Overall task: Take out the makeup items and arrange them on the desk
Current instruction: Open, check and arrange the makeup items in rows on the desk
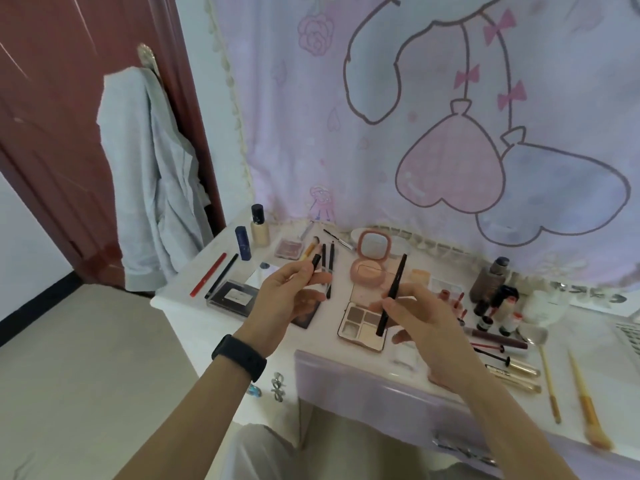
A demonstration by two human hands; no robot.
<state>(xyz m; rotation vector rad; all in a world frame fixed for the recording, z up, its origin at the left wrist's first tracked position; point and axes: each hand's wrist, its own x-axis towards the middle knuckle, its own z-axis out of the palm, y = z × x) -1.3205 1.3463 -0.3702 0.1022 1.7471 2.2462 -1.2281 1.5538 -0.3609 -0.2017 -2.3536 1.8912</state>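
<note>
My right hand (420, 320) pinches a long black makeup pen (393, 292), tilted upright above an open eyeshadow palette (362, 329). My left hand (294, 292), with a black band on the wrist, holds a short black cap (316, 262) between its fingertips over the white desk (194, 317). Laid out on the desk are a pink compact with a mirror (370, 258), a blush palette (289, 247), two dark pencils (329, 261), a red pencil (207, 275) and a black palette (233, 297).
Two bottles (259, 226) stand at the desk's back left. Small bottles, lip tubes (498, 306) and wooden-handled brushes (585, 403) crowd the right side. An open lilac drawer (381, 386) juts out below my hands. A printed curtain hangs behind; a door with a grey garment is left.
</note>
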